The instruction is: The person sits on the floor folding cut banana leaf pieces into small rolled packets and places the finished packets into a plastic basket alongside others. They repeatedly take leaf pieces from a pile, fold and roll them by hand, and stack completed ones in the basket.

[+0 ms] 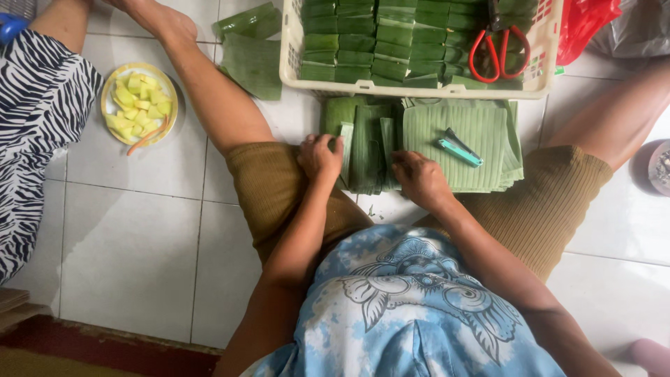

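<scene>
Left hand (pixel 319 156) curled, gripping folded banana leaf strips (pixel 364 150) just below cream basket (pixel 293 49). Right hand (pixel 419 178) pressed flat on same strips, fingers narrow. Green stapler (pixel 459 149) atop leaf stack (pixel 481 132) right of strips. Red scissors (pixel 499 49) inside basket.

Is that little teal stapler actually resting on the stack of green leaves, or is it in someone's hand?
Touching. In the head view the teal stapler lies flat on the stack of banana leaves, with no hand on it. The right hand is beside it, pressing the folded leaf strips.
</scene>
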